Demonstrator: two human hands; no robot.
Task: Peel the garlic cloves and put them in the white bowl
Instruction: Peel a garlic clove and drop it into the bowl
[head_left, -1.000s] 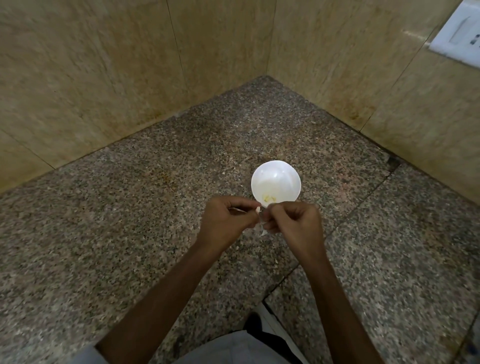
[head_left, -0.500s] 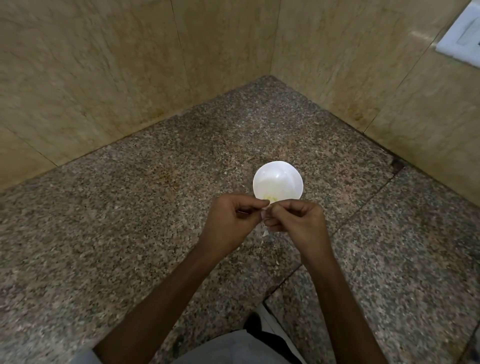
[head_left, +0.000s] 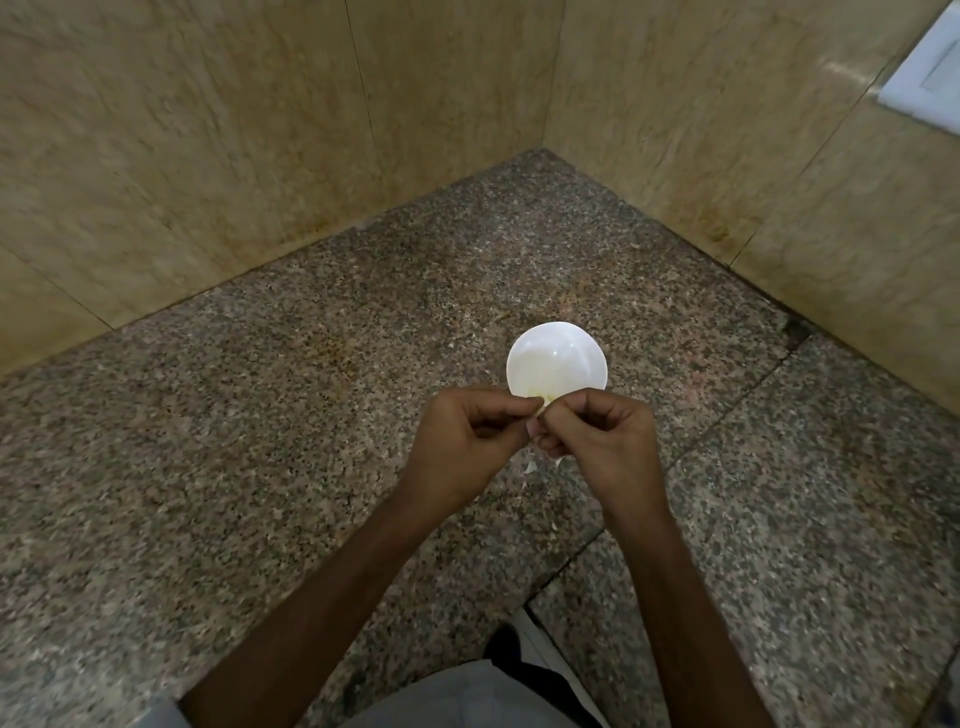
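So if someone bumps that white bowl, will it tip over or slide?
The white bowl looks small and thin, with only a few bits inside, so it is probably light. On the smooth granite counter it would likely slide before tipping. Its rounded sides suggest it could wobble if pushed at the rim.

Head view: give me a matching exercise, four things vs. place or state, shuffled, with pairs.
Things:
1. white bowl
2. garlic clove
3. peel scraps
4. white wall plate

Places or states:
A. pinched between the fingers of both hands
B. on the tiled wall, upper right
C. lying on the granite counter under the hands
D. standing on the counter just beyond the hands

Pairs: 1-D, 2-A, 3-C, 4-B
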